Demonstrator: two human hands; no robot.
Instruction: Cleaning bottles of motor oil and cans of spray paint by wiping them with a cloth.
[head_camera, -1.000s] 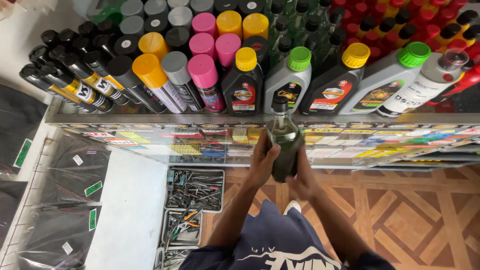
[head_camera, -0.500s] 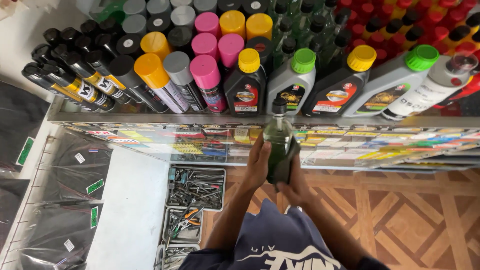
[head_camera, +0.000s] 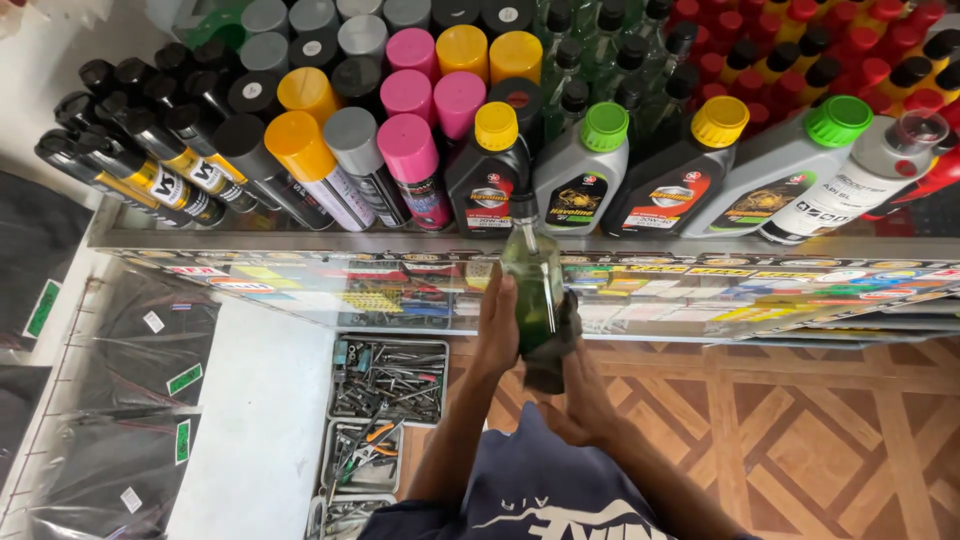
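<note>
**Kid:** What is in the middle of the picture?

**Helper:** A clear bottle of green liquid (head_camera: 533, 290) with a small black cap. It stands upright, held up in front of the glass shelf (head_camera: 300, 240), just under the row of oil bottles.

**Kid:** Who holds it?

**Helper:** Both hands. The left hand (head_camera: 497, 330) lies flat along the left side of the bottle, fingers pointing up. The right hand (head_camera: 572, 395) is below and to the right. It presses a dark rag (head_camera: 552, 355) around the bottom part of the bottle.

**Kid:** Is it heavy?

**Helper:** I think a bit. It looks nearly full, so the liquid gives it weight. The wall looks hard and stiff, maybe glass, so it could break if it fell on the wooden floor (head_camera: 800, 430).

**Kid:** Is it slippery?

**Helper:** It is smooth and shiny, so I guess yes. If it is oily, more so. The rag should help the grip.

**Kid:** Where is best to hold it?

**Helper:** Around the wide middle or the bottom, not the thin neck.

**Kid:** What is at the lower left?

**Helper:** Trays of small metal tools (head_camera: 385, 385).
</note>
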